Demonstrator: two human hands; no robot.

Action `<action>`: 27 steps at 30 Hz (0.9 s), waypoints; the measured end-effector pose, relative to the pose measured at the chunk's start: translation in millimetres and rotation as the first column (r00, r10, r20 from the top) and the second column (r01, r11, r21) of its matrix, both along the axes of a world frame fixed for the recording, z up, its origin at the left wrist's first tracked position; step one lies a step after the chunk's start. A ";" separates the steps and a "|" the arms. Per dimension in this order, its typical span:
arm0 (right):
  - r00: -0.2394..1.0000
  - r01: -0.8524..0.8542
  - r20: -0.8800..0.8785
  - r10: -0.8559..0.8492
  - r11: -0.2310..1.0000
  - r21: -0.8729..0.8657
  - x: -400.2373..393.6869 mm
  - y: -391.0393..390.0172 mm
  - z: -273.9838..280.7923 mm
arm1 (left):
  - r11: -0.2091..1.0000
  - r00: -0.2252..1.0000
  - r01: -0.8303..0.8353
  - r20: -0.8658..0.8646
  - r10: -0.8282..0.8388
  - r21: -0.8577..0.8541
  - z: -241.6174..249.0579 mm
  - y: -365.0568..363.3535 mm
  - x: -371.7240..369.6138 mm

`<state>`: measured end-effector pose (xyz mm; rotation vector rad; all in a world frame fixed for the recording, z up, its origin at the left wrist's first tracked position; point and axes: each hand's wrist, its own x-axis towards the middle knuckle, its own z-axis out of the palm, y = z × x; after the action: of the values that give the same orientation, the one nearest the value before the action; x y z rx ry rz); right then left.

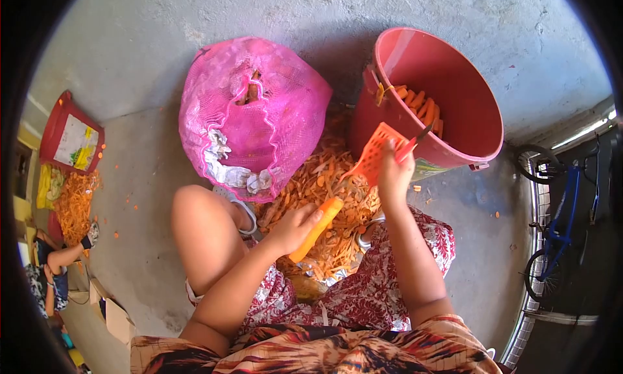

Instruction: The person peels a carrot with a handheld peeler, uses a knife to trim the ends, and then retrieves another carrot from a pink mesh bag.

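Note:
My left hand point(295, 229) is closed around a peeled carrot point(319, 229), whose far end points up and to the right. In my right hand point(394, 179) is an orange perforated plastic peeler point(372, 156), its lower tip near the carrot but apart from it. A red handle with a dark pointed blade point(415, 144), like a small knife, also sticks out by those fingers; how it is held is partly hidden. Beneath both hands, between my feet, lies a heap of carrot peelings point(318, 186).
A pink mesh sack point(292, 108) stands ahead on the left. To the right a red bucket point(467, 95) holds carrots point(422, 107). Far left are another red bucket point(55, 131), more peelings point(76, 208) and a seated person point(57, 264). A blue bicycle point(563, 208) stands at right.

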<state>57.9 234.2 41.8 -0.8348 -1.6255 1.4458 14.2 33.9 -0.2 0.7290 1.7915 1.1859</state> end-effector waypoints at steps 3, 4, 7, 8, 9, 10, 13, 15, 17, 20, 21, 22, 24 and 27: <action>0.983 -0.160 -0.077 0.164 0.986 0.056 3.4 -17.3 -1.7 | 1.000 0.999 0.005 0.054 -0.006 0.024 -13.5 0.4 -0.2; 0.971 -0.195 -0.128 0.201 0.979 0.061 3.1 -20.0 -1.6 | 0.998 0.997 0.032 0.062 -0.036 0.061 -12.6 0.3 -1.2; 0.971 -0.210 -0.100 0.218 0.974 0.085 1.4 -30.7 1.4 | 0.988 0.931 0.027 0.356 -0.080 0.151 -2.8 0.0 0.5; 0.979 -0.186 -0.072 0.191 0.980 0.078 1.1 -28.8 -0.8 | 0.985 0.868 0.007 0.489 -0.092 0.173 -0.1 0.5 1.6; 0.986 -0.160 -0.045 0.163 0.985 0.072 -0.4 -25.8 -2.6 | 0.980 0.854 -0.002 0.510 -0.103 0.201 -0.3 1.6 2.4; 0.991 -0.134 -0.017 0.136 0.989 0.066 -2.2 -22.9 -2.0 | 0.974 0.840 -0.012 0.531 -0.114 0.228 -1.3 2.7 3.1; 0.995 0.066 -0.073 -0.073 0.994 -0.092 -8.1 -1.3 -0.8 | 0.978 0.880 0.029 0.459 -0.124 0.209 -3.5 1.5 1.8; 0.990 0.020 -0.132 -0.046 0.980 -0.197 -4.0 13.4 -2.4 | 0.987 0.965 0.048 0.249 -0.084 0.150 -7.8 2.3 -1.6; 0.965 -0.205 0.150 0.215 0.975 -0.081 5.2 20.8 -0.8 | 0.997 0.996 0.013 -0.094 -0.006 0.081 -15.7 4.2 -7.3; 0.659 -0.611 0.529 0.535 0.791 -0.039 19.3 6.1 17.8 | 0.981 0.838 -0.100 -0.546 -0.008 -0.168 -6.3 1.2 -19.2; 0.532 -0.728 0.629 0.567 0.686 -0.002 23.2 2.9 16.2 | 0.965 0.805 -0.155 -0.593 0.000 -0.210 3.2 0.3 -20.7; 0.397 -0.828 0.722 0.566 0.561 0.016 26.5 0.8 15.2 | 0.963 0.794 -0.173 -0.608 0.013 -0.206 2.1 -0.8 -21.1; 0.213 -0.867 0.787 0.579 0.483 -0.120 25.9 -8.6 16.7 | 0.959 0.767 -0.209 -0.641 0.039 -0.192 -0.3 -2.8 -24.0; 0.130 -0.871 0.776 0.617 0.446 -0.209 26.3 -10.0 6.4 | 0.978 0.788 -0.173 -0.612 0.066 -0.116 -8.0 -2.4 -23.7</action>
<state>84.2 224.2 48.2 -0.3743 -3.2745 1.4112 -9.5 31.5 -8.1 0.9833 2.4715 0.9137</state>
